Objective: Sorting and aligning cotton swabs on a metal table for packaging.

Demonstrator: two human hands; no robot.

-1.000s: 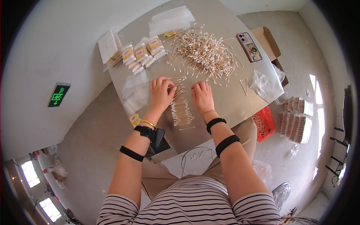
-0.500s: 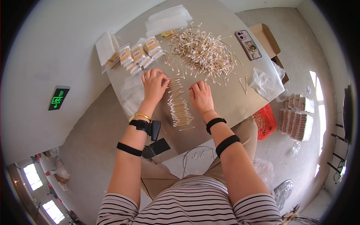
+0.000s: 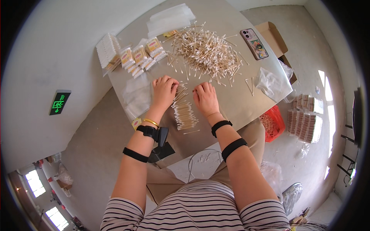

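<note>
A row of cotton swabs (image 3: 185, 115) lies side by side on the metal table, even at the near end and skewed toward the far end. My left hand (image 3: 165, 92) is at the left of that far end, its bent fingers closed on a cotton swab (image 3: 181, 85). Across the row, my right hand (image 3: 207, 99) rests on the table with fingers curled together. Its fingertips point down, and anything in them is hidden. Beyond both hands spreads a big loose heap of cotton swabs (image 3: 208, 54).
Packed swab bundles (image 3: 140, 56) stand at the far left by stacked packs (image 3: 108, 52). Clear plastic bags (image 3: 137, 96) lie left of my left hand. A phone (image 3: 254, 44) and crumpled plastic (image 3: 271, 84) sit at the right. A red bag (image 3: 273, 125) hangs below the table's right edge.
My left hand has shifted right and slightly nearer, over the far end of the swab row. My right hand has barely moved.
</note>
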